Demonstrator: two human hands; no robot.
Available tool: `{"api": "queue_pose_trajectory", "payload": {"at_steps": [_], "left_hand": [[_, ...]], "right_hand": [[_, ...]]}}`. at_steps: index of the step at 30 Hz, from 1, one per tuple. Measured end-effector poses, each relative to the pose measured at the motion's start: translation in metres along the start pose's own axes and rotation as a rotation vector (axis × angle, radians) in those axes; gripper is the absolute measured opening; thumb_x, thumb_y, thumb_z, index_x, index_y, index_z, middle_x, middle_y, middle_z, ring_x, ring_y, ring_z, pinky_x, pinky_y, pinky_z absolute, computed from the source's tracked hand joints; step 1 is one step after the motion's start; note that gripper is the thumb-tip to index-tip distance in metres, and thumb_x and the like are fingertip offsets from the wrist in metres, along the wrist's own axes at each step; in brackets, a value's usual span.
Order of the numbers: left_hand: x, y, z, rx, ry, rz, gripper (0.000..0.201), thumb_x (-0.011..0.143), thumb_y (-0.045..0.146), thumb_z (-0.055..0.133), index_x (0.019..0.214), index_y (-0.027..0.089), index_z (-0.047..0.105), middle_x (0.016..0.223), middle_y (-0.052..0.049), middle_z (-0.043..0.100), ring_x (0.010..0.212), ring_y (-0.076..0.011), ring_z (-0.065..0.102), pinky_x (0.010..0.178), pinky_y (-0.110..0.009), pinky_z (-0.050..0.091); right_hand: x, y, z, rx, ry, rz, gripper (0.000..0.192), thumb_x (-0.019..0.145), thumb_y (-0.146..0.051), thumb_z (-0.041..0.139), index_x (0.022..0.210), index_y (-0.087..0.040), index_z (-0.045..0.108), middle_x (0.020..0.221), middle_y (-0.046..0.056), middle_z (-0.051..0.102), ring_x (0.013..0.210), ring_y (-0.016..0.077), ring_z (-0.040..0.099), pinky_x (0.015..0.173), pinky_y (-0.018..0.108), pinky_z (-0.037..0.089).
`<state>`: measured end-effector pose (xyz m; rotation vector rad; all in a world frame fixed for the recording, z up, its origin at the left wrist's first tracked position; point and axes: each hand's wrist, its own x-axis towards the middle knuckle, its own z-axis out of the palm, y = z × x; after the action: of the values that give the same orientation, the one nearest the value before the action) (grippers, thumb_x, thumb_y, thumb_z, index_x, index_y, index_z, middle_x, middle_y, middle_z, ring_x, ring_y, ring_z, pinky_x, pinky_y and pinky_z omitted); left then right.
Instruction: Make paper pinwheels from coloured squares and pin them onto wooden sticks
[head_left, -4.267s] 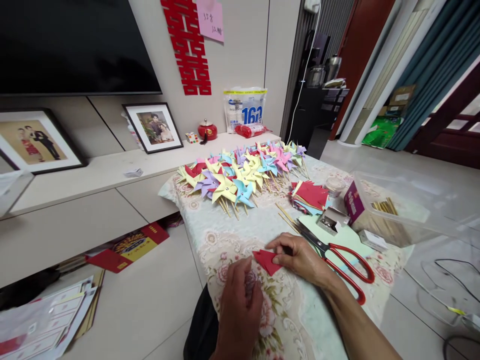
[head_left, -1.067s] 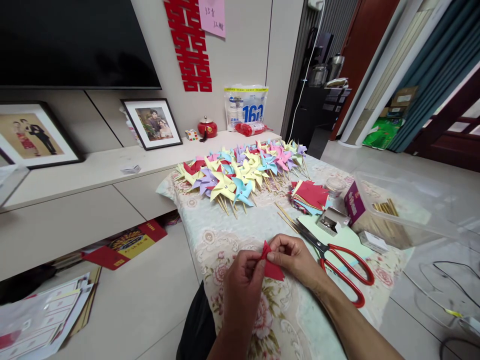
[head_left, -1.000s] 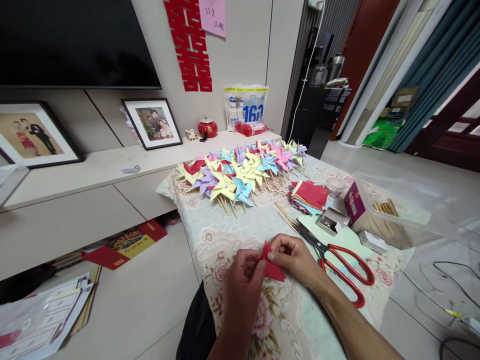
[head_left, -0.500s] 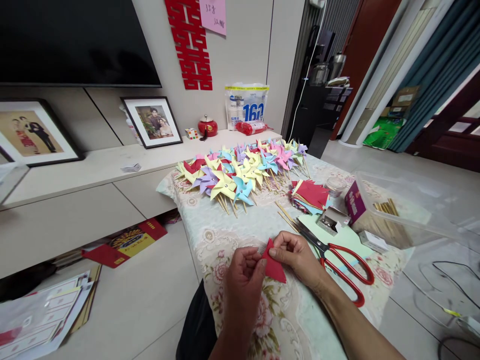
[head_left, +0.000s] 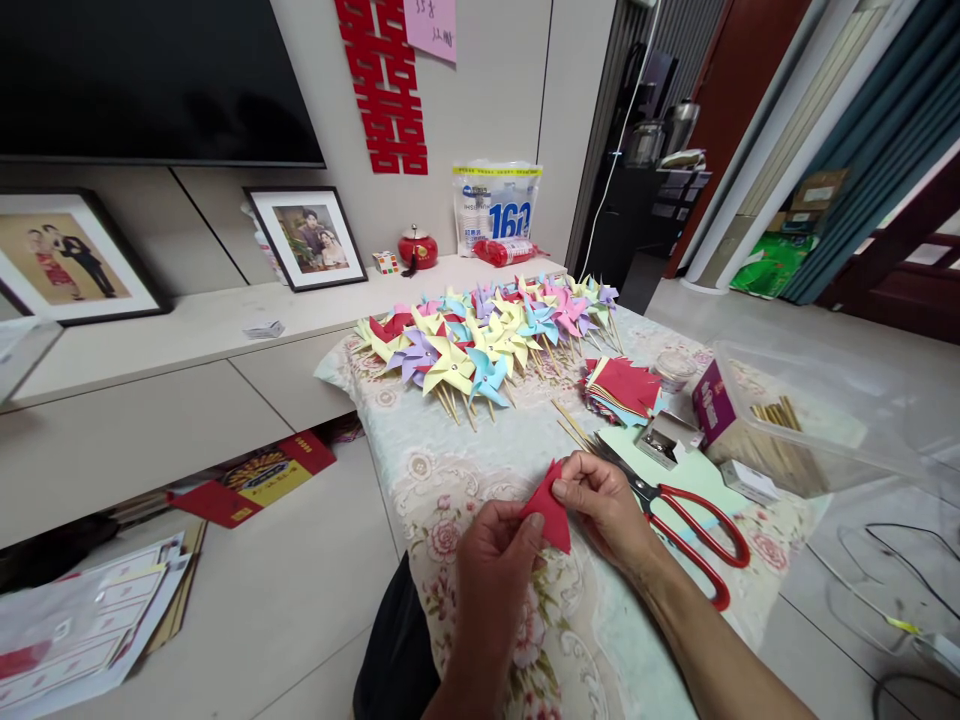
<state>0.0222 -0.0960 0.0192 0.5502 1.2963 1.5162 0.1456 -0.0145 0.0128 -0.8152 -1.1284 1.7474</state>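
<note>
A small piece of red paper (head_left: 553, 522) is held between both hands above the table's near part. My left hand (head_left: 501, 550) pinches its left edge between thumb and fingers. On the upper right edge, my right hand (head_left: 602, 500) grips the paper with thumb and forefinger. Scissors with red handles (head_left: 679, 525) lie just right of my right hand, partly on a pale green sheet (head_left: 701, 470). Beyond them rests a stack of coloured paper squares (head_left: 624, 388), red on top. Many paper pinwheels on sticks (head_left: 454, 365) lie massed across the far side.
A clear plastic bin (head_left: 814, 430) with thin sticks stands at the right. Near it are a small open box of metal pieces (head_left: 661, 447), a white box (head_left: 748, 482) and a round clear container (head_left: 675, 368). A low cabinet (head_left: 172, 420) borders the table's left and back.
My left hand has closed onto the paper's left edge, its thumb now pressing on it. The red paper and my right hand have shifted slightly up and right.
</note>
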Motion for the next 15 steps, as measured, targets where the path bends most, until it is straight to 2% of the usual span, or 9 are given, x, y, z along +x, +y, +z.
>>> {"api": "queue_pose_trajectory", "payload": {"at_steps": [8,12,15], "left_hand": [[-0.0006,-0.0005,0.0007,-0.054,0.055,-0.03,0.024,0.063,0.034,0.082,0.069,0.015,0.069,0.055,0.001,0.066,0.049,-0.0097,0.052,0.049,-0.021,0.044],[-0.0013,-0.0002,-0.0004,-0.029,0.077,-0.014,0.022,0.065,0.033,0.081,0.067,0.015,0.069,0.055,0.001,0.065,0.05,-0.0093,0.052,0.05,-0.02,0.043],[-0.0006,-0.0002,-0.0006,-0.031,0.086,0.003,0.02,0.064,0.031,0.081,0.065,0.015,0.069,0.054,0.002,0.064,0.051,-0.0088,0.051,0.052,-0.02,0.043]], "right_hand": [[0.0004,0.0003,-0.0004,0.003,0.012,-0.018,0.03,0.065,-0.035,0.09,0.065,-0.019,0.064,0.058,-0.004,0.061,0.053,0.0101,0.046,0.056,0.024,0.034],[0.0003,-0.0007,0.0007,0.012,0.024,-0.019,0.031,0.063,-0.035,0.091,0.064,-0.019,0.065,0.054,-0.005,0.058,0.051,0.0088,0.044,0.053,0.023,0.031],[0.0003,-0.0015,0.0017,0.014,0.03,-0.008,0.032,0.061,-0.034,0.092,0.063,-0.018,0.065,0.055,-0.004,0.062,0.05,0.009,0.047,0.053,0.023,0.034]]}}
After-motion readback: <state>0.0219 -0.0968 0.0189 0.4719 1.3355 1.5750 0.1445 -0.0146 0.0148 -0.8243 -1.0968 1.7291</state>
